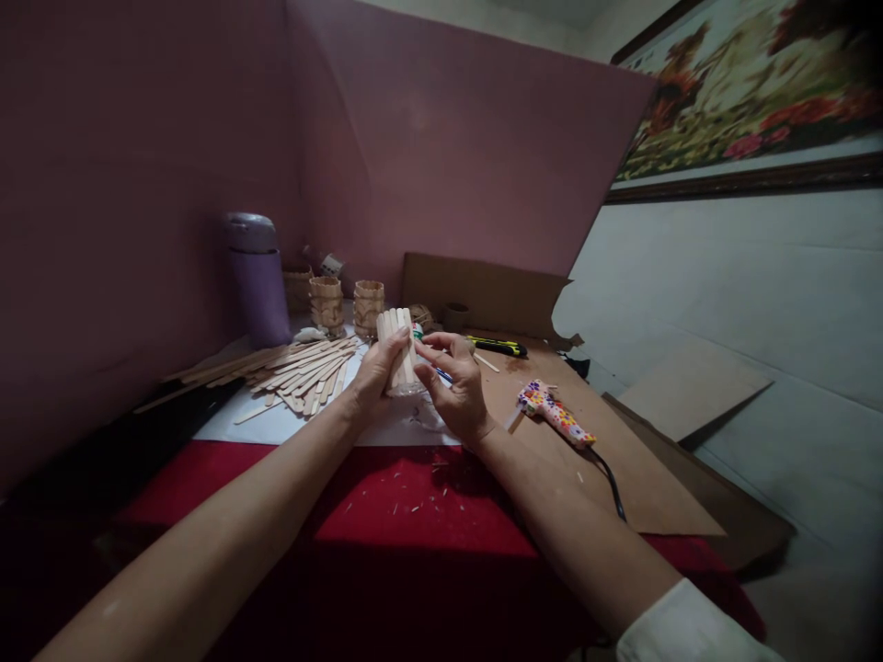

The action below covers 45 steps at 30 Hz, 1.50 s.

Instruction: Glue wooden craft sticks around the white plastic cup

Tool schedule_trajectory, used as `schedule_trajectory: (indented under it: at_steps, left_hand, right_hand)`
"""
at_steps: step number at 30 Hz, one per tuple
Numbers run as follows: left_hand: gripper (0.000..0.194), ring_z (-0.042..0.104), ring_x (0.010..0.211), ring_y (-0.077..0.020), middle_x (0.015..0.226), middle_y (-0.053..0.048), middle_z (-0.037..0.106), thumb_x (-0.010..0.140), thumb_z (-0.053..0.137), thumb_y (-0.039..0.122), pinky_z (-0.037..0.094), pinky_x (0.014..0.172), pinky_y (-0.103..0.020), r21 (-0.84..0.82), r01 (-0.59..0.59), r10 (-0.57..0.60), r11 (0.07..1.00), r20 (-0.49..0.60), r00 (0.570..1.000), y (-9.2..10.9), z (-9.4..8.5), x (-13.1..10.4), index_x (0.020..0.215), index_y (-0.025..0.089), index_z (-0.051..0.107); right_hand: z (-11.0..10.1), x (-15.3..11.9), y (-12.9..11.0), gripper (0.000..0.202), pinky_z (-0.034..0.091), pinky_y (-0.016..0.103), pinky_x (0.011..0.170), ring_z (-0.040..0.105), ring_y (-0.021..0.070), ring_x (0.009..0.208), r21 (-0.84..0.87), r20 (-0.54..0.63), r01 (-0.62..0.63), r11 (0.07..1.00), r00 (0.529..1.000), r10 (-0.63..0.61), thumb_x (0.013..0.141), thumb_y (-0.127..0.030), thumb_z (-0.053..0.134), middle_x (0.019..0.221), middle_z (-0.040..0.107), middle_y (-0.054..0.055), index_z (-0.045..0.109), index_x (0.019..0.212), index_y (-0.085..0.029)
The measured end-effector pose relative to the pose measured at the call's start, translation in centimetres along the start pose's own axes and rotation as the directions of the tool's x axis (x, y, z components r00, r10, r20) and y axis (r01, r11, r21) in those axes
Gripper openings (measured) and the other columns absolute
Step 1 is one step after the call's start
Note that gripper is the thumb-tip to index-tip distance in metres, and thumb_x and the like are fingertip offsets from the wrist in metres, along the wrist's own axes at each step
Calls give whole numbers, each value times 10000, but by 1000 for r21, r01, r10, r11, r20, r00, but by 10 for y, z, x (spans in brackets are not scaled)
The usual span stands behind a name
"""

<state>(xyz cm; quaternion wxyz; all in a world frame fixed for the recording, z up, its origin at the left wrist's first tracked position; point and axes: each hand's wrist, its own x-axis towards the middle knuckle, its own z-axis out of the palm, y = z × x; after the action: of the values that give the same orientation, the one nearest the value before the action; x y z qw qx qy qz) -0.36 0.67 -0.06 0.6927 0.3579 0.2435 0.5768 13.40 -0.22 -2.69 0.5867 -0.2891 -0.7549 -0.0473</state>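
A small clear container with wooden craft sticks standing side by side around it [398,354] is held upright above the white paper. My left hand [376,372] is wrapped round its left side, with the thumb on the sticks. At its right side, my right hand [453,382] has its fingers bent and pressed near the rightmost stick; whether it grips a stick is hidden. A pile of loose wooden sticks [310,372] lies left of my hands. Right of them, a flower-patterned glue gun [556,414] rests on cardboard [607,478].
A purple bottle [258,285] stands at the back left. Stick-covered cups [369,306] stand behind my hands. A yellow-black cutter [497,347] lies at the back of the cardboard. Wood scraps dot the red cloth [407,519] in front.
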Motion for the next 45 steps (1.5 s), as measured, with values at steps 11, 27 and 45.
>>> schedule_trajectory:
  at_steps: [11, 27, 45]
  left_hand:
    - [209, 637, 516, -125, 682, -19, 693, 838, 713, 309, 533, 494, -218, -53, 37, -37, 998, -6, 999, 2, 2, -1, 917, 123, 658]
    - [276, 618, 486, -144, 659, -49, 689, 955, 570, 372, 538, 496, -244, -73, 97, -101, 993, -53, 994, 3, 8, -5, 954, 114, 668]
    - [319, 655, 564, -173, 711, -68, 703, 1016, 453, 354, 564, 571, -287, -166, 39, -50, 985, -62, 997, 16, -3, 7, 938, 116, 650]
  right_hand:
    - [1, 0, -1, 433, 514, 413, 946, 610, 220, 1051, -23, -5, 39, 999, 999, -39, 1024, -498, 467, 1137, 649, 108, 745, 1207, -222]
    - [1, 3, -4, 495, 508, 417, 954, 612, 217, 1046, -29, -15, 7, 1000, 1000, -8, 1035, -537, 407, 1132, 650, 100, 751, 1197, -220]
    - [4, -2, 10, 421, 537, 449, 943, 619, 261, 1054, -170, 45, 60, 984, 998, -53, 892, -336, 707, 1133, 627, 97, 638, 1296, -242]
